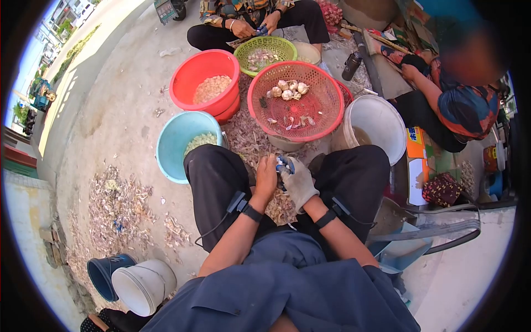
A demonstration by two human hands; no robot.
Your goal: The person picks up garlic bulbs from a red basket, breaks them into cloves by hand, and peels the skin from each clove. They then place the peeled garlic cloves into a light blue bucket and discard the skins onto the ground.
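Note:
Between my knees my two hands meet, fingers closed together. The bare left hand is pinched, and what it grips is hidden. A grey-white glove covers my right hand, whose closed fingers are at a small dark-blue and whitish patch; I cannot make out what it is. Just beyond them stands a red colander with whole garlic bulbs and a few loose cloves. Peeled pale cloves lie in a turquoise basin at my left knee. Dry garlic skins lie below my hands.
A red basin holds more cloves. Behind it is a yellow-green basket, with a person working there. Another person sits at right. A white bucket stands by my right knee; two buckets lie at lower left.

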